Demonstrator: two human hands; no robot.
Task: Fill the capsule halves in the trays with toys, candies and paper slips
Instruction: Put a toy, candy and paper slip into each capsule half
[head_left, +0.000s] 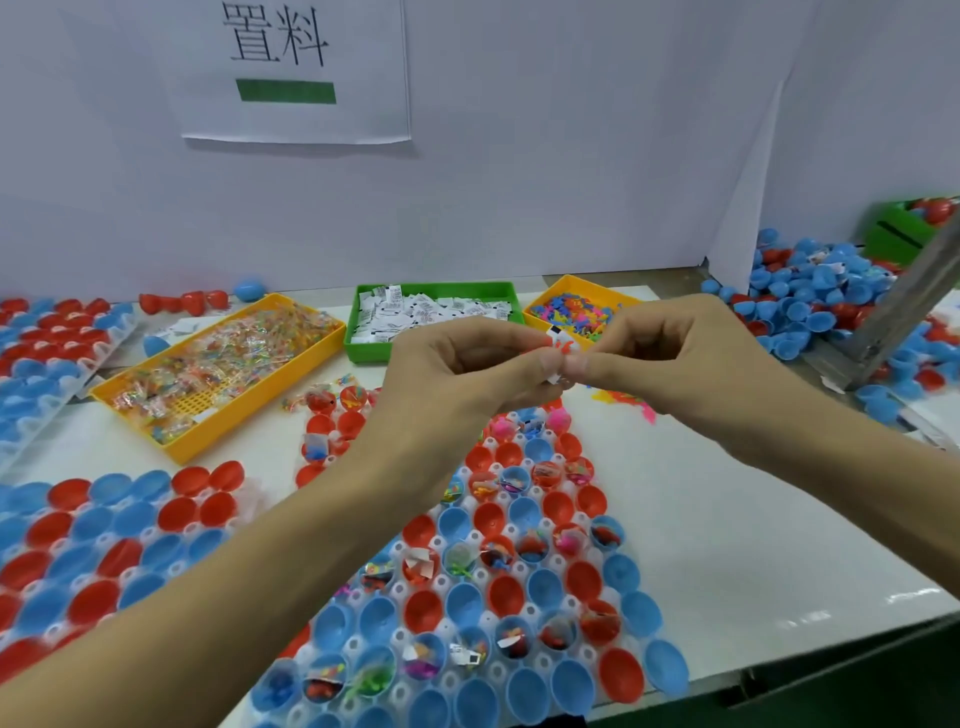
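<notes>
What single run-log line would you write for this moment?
left hand: pinching paper slip | right hand: pinching same slip | above capsule tray | tray partly filled

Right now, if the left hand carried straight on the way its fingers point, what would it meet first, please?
The left hand points rightward at the right hand; their fingertips already nearly touch around a small paper slip and an orange toy, so it would probably meet those first.

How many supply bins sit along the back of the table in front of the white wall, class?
3, side by side: a yellow bin of candies at left, a green bin of paper slips in the middle, a yellow bin of toys at right, partly hidden by the hands.
</notes>
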